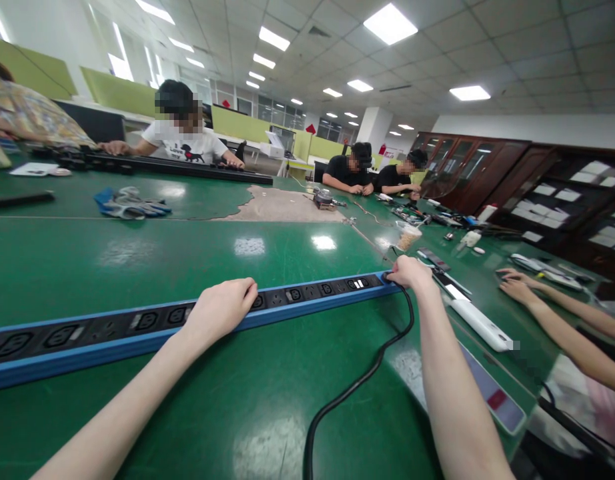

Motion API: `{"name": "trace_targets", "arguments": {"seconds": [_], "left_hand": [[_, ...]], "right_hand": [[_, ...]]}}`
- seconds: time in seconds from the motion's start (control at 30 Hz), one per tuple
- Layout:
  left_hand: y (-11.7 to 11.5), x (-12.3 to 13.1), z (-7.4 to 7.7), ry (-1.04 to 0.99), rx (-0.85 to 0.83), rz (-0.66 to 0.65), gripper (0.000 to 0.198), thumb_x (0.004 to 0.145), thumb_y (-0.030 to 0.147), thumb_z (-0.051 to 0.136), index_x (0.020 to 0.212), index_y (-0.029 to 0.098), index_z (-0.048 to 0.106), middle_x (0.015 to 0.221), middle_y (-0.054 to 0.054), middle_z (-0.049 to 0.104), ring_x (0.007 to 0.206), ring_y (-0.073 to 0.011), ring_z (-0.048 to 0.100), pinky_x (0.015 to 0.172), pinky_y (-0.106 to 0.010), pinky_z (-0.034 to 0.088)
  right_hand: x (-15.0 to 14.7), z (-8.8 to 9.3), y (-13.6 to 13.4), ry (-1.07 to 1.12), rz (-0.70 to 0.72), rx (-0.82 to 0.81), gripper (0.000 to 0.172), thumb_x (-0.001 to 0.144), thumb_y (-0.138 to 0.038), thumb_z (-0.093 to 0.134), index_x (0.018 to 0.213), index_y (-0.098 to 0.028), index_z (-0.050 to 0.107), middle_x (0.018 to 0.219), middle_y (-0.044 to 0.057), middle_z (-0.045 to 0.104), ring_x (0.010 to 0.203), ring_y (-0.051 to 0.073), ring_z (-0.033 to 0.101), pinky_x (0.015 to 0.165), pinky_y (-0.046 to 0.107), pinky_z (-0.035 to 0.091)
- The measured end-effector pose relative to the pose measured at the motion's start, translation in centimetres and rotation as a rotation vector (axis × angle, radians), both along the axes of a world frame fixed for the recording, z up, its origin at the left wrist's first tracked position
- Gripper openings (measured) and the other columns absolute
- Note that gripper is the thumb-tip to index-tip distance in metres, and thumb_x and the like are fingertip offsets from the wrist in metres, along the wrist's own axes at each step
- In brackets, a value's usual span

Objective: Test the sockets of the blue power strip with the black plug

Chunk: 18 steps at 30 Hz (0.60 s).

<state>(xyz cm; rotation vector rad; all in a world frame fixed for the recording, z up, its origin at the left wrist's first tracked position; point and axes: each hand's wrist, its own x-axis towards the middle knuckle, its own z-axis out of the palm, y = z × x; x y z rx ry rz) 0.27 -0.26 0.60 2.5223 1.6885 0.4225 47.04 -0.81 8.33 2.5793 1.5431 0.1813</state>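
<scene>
Curled over the long blue power strip (292, 295), the left hand (220, 307) holds it on the green table (212, 407). Next comes a black cord (355, 382). The right hand (410, 270) touches the strip's right end; I can't tell if it's pinching.

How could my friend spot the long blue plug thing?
On the big green table, a long power strip lies beneath the left hand and reaches the right hand. Unlike the black bar farther back, it has blue sides and a row of sockets.
</scene>
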Motion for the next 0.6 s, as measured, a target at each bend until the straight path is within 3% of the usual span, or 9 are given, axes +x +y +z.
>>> {"name": "trace_targets", "arguments": {"seconds": [0.3, 0.6], "left_hand": [[0.2, -0.1, -0.3, 0.010, -0.002, 0.003, 0.047, 0.105, 0.048, 0.029, 0.097, 0.024, 0.069, 0.098, -0.009, 0.077, 0.087, -0.0249, 0.072, 0.074, -0.032, 0.047], [0.2, 0.0, -0.2, 0.015, -0.006, 0.009, 0.047, 0.105, 0.048, 0.029, 0.100, 0.025, 0.069, 0.102, -0.008, 0.078, 0.091, -0.0246, 0.072, 0.076, -0.031, 0.047]], "right_hand": [[0.3, 0.3, 0.2, 0.053, -0.013, 0.018, 0.036, 0.074, -0.048, 0.080, 0.099, -0.022, 0.078, 0.109, 0.016, 0.076, 0.099, 0.032, 0.074, 0.084, 0.041, 0.057], [-1.1, -0.2, -0.6, -0.039, 0.006, 0.052, 0.038, 0.083, -0.045, 0.073, 0.111, -0.018, 0.075, 0.120, 0.021, 0.073, 0.109, 0.037, 0.072, 0.089, 0.046, 0.057]]}}
